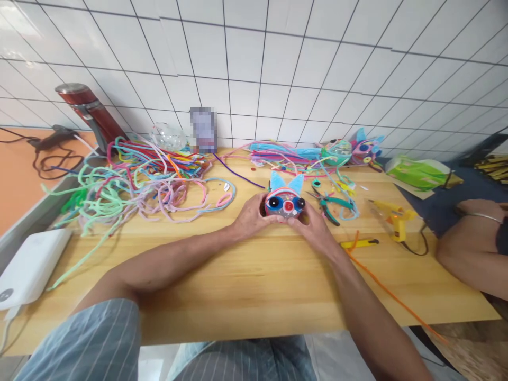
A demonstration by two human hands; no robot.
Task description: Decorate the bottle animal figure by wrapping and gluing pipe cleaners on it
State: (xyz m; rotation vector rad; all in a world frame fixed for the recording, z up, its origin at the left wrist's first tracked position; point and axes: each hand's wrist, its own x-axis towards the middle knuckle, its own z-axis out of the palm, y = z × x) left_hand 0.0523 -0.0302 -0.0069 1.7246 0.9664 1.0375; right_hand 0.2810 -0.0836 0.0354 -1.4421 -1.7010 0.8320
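In the head view, you held a ball-bodied animal figure [284,211] between your two hands over the middle of the worktop [238,296], its face turned toward you; whether its underside touched the wood could not be told. The fingers of your left hand [251,216] were clamped on one side of it and those of your right hand [315,226] on the other, with both thumbs along its lower front. The figure had upright light-blue ears, black eyes on blue rings and a red nose. Just beyond your right hand lay teal-handled pliers [331,206], and near that forearm a yellow utility knife [367,242], with an orange pipe cleaner [391,287] stretching from it past the front edge. Farther right rested a yellow glue gun [398,222], and beyond it a green packet [416,173]; a co-worker's forearm [464,251] lay at the far right. Along the tiled wall, behind your figure, were a bundle of pipe cleaners [283,153], a clear ball wound with pipe cleaners [337,152] and a second eared figure [365,152]. To your left spread a tangled heap of pipe cleaners [135,185], with a clear ball [170,136] and a red thermos [93,114] behind it, and a white power bank [34,267] nearer you.
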